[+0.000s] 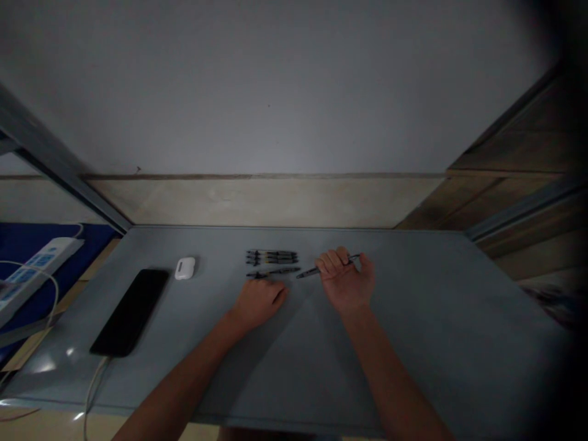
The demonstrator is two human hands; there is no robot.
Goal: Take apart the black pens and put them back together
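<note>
Between the curled fingers and thumb of my right hand (348, 283), a slim dark pen (309, 272) is held just above the table, its tip pointing left. My left hand (260, 302) rests on the table, back up and fingers curled in, with nothing visible in it. Just beyond its knuckles lies a single pen (280, 271); I cannot tell if the hand touches it. Behind that one, several similar dark pens (272, 257) lie side by side, tips to the right.
A white earbud case (185, 268) and a black phone (131, 313) with a white cable (94, 386) lie on the left of the grey table (441, 331). A white power strip (39, 269) sits on a blue surface beyond the left edge. A wall (275, 199) rises behind.
</note>
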